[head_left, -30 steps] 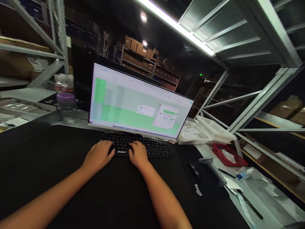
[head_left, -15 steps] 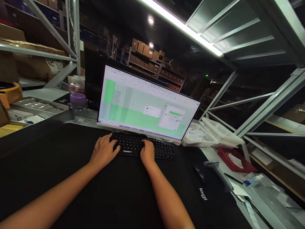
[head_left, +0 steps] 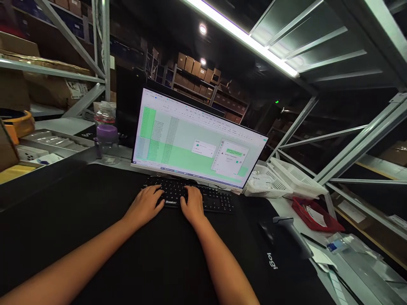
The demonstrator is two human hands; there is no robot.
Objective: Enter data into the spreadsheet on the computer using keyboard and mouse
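My left hand [head_left: 143,205] and right hand [head_left: 193,206] on the keyboard [head_left: 219,201], fingers released, lit monitor [head_left: 181,140] behind, scanner [head_left: 293,236] at right.

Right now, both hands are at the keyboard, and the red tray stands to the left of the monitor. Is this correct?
Not entirely: the red tray stands to the right of the monitor, as the head view shows. Both hands are at the keyboard, as you say.
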